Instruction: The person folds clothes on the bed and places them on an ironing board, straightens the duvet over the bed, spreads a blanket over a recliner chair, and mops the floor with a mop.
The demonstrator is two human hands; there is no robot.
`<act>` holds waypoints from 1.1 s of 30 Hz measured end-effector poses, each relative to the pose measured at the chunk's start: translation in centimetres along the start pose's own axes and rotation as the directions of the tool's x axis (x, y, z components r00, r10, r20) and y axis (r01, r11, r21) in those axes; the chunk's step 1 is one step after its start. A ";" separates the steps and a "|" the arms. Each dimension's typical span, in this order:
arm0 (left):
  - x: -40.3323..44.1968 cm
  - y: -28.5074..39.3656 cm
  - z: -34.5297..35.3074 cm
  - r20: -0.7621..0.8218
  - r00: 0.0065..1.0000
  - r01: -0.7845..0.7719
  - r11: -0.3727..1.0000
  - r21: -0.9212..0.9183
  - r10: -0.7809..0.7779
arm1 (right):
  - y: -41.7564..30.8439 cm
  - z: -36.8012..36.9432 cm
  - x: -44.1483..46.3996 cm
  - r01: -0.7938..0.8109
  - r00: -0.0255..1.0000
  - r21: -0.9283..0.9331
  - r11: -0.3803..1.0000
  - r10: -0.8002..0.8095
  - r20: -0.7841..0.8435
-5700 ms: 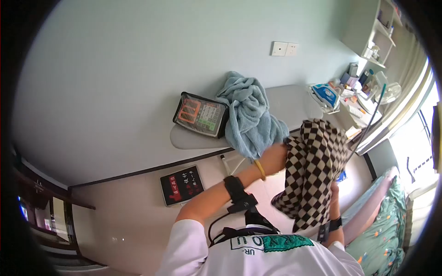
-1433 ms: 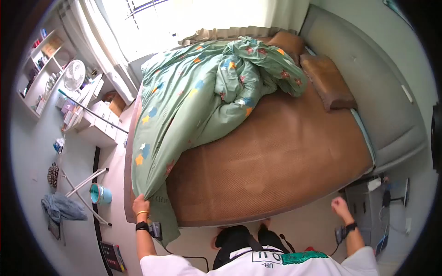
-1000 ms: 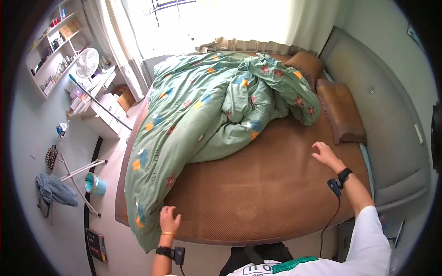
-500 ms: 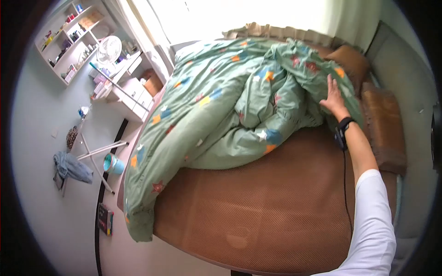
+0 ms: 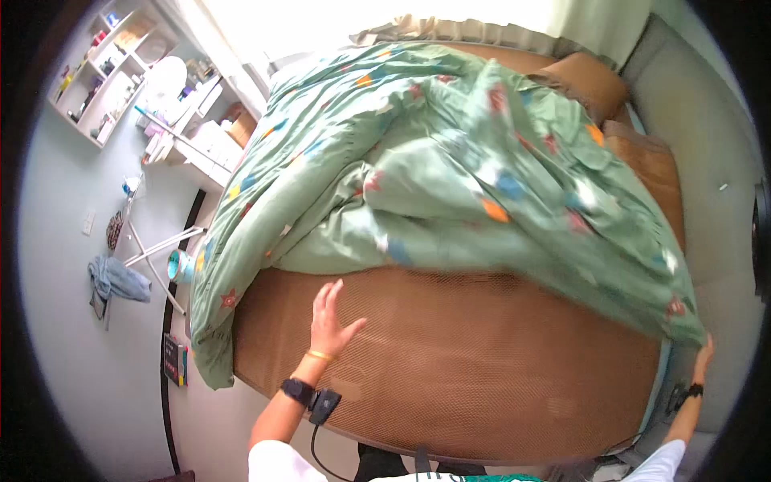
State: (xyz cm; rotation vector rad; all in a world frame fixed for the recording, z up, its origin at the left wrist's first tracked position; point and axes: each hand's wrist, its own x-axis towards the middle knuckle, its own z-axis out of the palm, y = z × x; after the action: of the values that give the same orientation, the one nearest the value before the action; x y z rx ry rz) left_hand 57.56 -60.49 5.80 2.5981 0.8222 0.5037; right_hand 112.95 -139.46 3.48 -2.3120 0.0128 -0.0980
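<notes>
1. Quilt: green, patterned, spread over the far and middle part of the bed. One corner hangs past the bed's left end; the opposite corner is drawn out to the headboard. Right side blurred, so apparently moving.
2. Right hand: out at that headboard corner, fingers seemingly closed on the cloth; small in view, but the quilt runs tight toward it.
3. Left hand: open, fingers spread, thumb out, over the mat just short of the quilt's near edge. Holding nothing.
4. Handling, my guess: soft, limp, bulky, light for its spread. Nothing fragile about it. Likely to bunch where the middle folds pile up, and to slide fairly easily on the woven mat.
5. Best holds, I'd judge: corners and hem. A grab mid-cloth would probably only gather more folds.
6. Edges: headboard close against the right hand, little room beyond it. Pillows at the far right, the nearer one partly under cloth.
7. Room: a broad strip of mat shows on the near side. Off the left end, floor, then a bucket and white stand legs near the hanging corner.
</notes>
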 end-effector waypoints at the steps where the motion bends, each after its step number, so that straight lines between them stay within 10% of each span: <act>1: 1.8 1.9 -0.2 -0.021 1.000 0.019 1.000 0.023 -0.019 | 0.6 -2.0 -3.8 -0.146 0.984 0.216 0.966 0.163 -0.067; 3: 3.5 4.3 1.1 0.151 0.987 -0.071 0.984 0.161 0.047 | 9.7 -4.4 -9.7 -0.344 0.864 0.401 0.849 0.454 -0.218; 5: 4.3 6.2 4.2 0.318 0.933 -0.256 0.931 0.260 0.168 | 16.0 -3.6 -15.5 -0.579 0.787 0.465 0.670 0.607 0.106; 6: 4.3 7.2 6.1 0.339 0.922 -0.280 0.927 0.249 0.187 | 16.1 -1.3 -18.5 -0.777 0.589 0.472 0.416 0.744 0.314; 7: 4.6 7.9 7.8 0.359 0.910 -0.303 0.923 0.238 0.207 | 3.2 3.5 -24.1 -0.702 0.649 0.569 0.429 0.714 0.262; 11: 8.4 10.4 12.4 0.239 0.934 -0.315 0.928 0.200 0.265 | -0.5 10.6 -29.7 -0.849 0.490 0.492 0.191 0.630 0.602; 13: 12.8 10.9 13.8 0.180 0.945 -0.319 0.891 0.324 0.273 | -3.9 13.6 -30.4 -0.778 0.432 0.553 -0.297 0.387 0.815; 18: 17.6 10.7 18.7 0.570 0.766 -0.572 0.717 0.397 0.296 | -5.1 16.9 -30.2 -0.759 0.620 0.601 0.251 0.564 0.546; 21: 13.6 5.6 26.5 0.390 0.831 -0.556 0.630 0.542 0.397 | -4.4 18.3 -31.1 -0.712 0.671 0.660 0.240 0.510 0.538; 23: 10.8 7.2 23.3 0.568 0.792 -0.478 0.805 0.352 0.223 | -4.4 18.4 -31.0 -0.682 0.703 0.694 0.229 0.465 0.538; 25: 8.1 7.9 18.8 0.474 0.800 -0.515 0.826 0.229 0.367 | -5.0 17.7 -30.1 -0.638 0.747 0.742 0.203 0.398 0.533; 28: 3.9 9.0 10.2 0.724 0.513 -0.662 0.749 -0.007 0.461 | -4.5 13.6 -30.0 -0.529 0.834 0.823 0.207 0.309 0.458; 31: -9.5 5.8 2.2 0.713 0.220 -0.611 0.664 -0.431 0.665 | 3.3 5.8 -35.0 -0.413 0.898 0.705 0.576 0.388 0.208; 33: -14.1 10.8 -6.2 0.927 0.036 -0.435 0.841 -0.321 0.373 | 5.4 3.5 -39.1 -0.526 0.795 0.553 0.646 0.605 0.049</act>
State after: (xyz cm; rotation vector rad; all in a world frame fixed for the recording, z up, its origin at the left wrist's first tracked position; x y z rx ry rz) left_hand 49.15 -75.75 12.83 2.3552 -0.4412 -1.1254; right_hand 74.34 -138.91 -5.48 -1.6244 0.7037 0.0576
